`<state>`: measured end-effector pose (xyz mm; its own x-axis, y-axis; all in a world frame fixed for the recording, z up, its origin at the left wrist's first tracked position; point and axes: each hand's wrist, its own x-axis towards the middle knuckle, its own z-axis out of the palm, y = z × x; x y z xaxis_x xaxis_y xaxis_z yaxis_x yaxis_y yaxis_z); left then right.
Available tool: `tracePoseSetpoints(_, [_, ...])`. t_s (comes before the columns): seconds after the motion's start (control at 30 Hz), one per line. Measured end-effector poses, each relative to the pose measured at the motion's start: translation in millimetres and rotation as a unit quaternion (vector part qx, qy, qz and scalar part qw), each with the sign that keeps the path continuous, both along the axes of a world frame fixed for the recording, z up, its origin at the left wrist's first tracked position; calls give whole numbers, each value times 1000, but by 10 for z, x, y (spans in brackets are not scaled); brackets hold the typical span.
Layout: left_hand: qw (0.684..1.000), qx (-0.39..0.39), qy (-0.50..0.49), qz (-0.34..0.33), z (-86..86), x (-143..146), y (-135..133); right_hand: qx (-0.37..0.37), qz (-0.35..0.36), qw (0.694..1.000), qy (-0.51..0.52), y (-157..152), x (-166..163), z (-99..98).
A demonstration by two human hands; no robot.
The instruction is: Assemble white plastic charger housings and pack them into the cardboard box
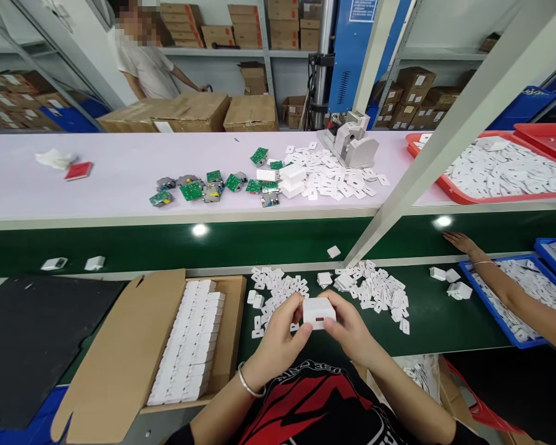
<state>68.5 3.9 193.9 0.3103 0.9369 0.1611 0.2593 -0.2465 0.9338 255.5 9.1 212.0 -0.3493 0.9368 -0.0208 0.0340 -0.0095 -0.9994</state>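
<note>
My left hand (278, 340) and my right hand (352, 330) both grip a small white plastic block (319, 312) close to my chest, fingers curled round its sides. A small dark slot shows on its front face. Just beyond the hands lie piles of small white flat plastic pieces (375, 290) on the green mat. To the left, an open cardboard box (120, 352) holds neat rows of white blocks (189, 340). A metal bangle sits on my left wrist.
A green conveyor belt (167, 247) carries a few white blocks. On the far white bench lie green circuit boards (213, 185), white parts and red trays (467, 191). A co-worker's arm (505, 284) reaches from the right over a blue tray. Another person stands by cartons behind.
</note>
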Motion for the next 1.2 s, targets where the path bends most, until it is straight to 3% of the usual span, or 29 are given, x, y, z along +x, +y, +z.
tracePoseSetpoints(0.1, [991,135,7,19,9,-2,5,6,27,998,50,-58,25,42])
tracePoseSetpoints(0.23, [946,318,59,23,21,-58,49,79,47,993,68,-107,89,80])
tracePoseSetpoints(0.4, [918,391,67,21,5,-91,92,151,38,987,32,-165,90,71])
tracePoseSetpoints(0.6, [947,315,-38,58,-79,73,-50,242,-48,969,-4,-238,-42,-71])
tracePoseSetpoints(0.7, [952,290,-52,85,-160,137,-116,241,-73,968,-22,-255,-87,-105])
tracePoseSetpoints(0.83, [957,276,-61,69,-241,93,-88,232,-56,971,-29,-223,-53,-80])
tracePoseSetpoints(0.93, [985,164,-49,-5,-238,-42,-10,225,-43,971,-64,-154,19,-77])
tracePoseSetpoints(1.03, [996,41,-38,-67,-244,-182,28,273,-45,953,-127,-82,55,-166])
tracePoseSetpoints(1.1, [997,5,-49,-65,-291,-216,10,317,-35,931,-179,-45,33,-291])
tracePoseSetpoints(1.2, [998,-50,-39,21,-441,-155,-44,353,8,900,-254,3,-70,-540])
